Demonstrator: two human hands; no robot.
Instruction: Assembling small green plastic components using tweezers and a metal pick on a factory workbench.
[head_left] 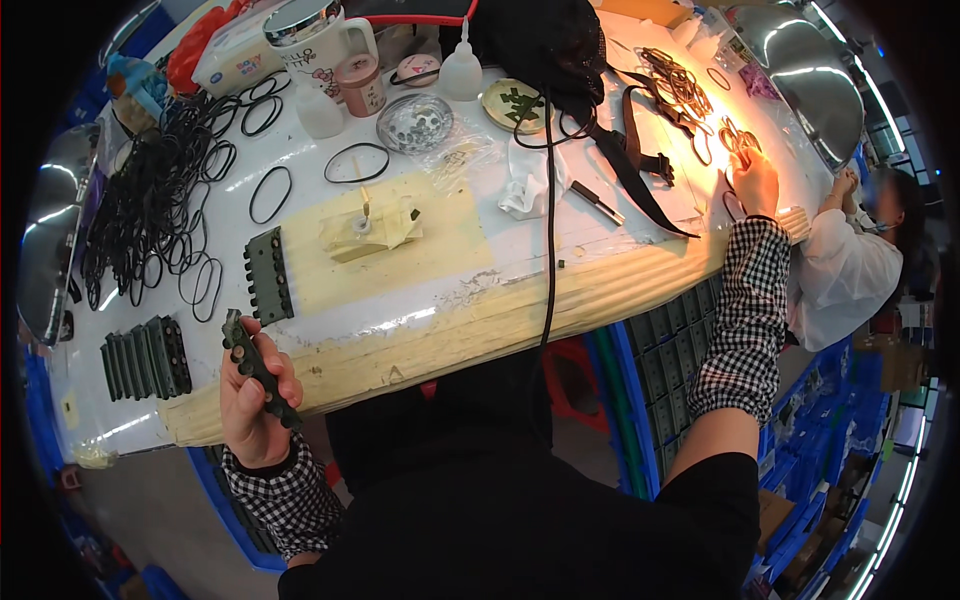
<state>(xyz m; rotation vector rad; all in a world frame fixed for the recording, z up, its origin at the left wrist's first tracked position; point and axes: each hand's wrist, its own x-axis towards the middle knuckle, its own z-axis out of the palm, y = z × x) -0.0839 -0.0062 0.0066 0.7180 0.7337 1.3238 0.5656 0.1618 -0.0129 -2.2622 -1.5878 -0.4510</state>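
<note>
In my left hand (252, 405), beyond the table's near edge, is a long dark green moulded part (256, 368) with round knobs along it. My fingers are closed around its middle and it tilts. A similar green part (266, 275) lies on the table just beyond. Several more green parts (146, 358) stand side by side in a row at the left. At the far right, under bright lamp light, my right hand (755, 185) has its fingers closed at a small bunch of black rubber rings (737, 136). Its fingertips are partly hidden by glare.
A tangle of black rings (150, 205) covers the left side. A taped block (368, 232) with an upright stick stands mid-table. Behind are white squeeze bottles (461, 72), a mug (320, 50) and a black bag (540, 50). A black cord (549, 270) hangs over the edge. A person (850, 250) sits right.
</note>
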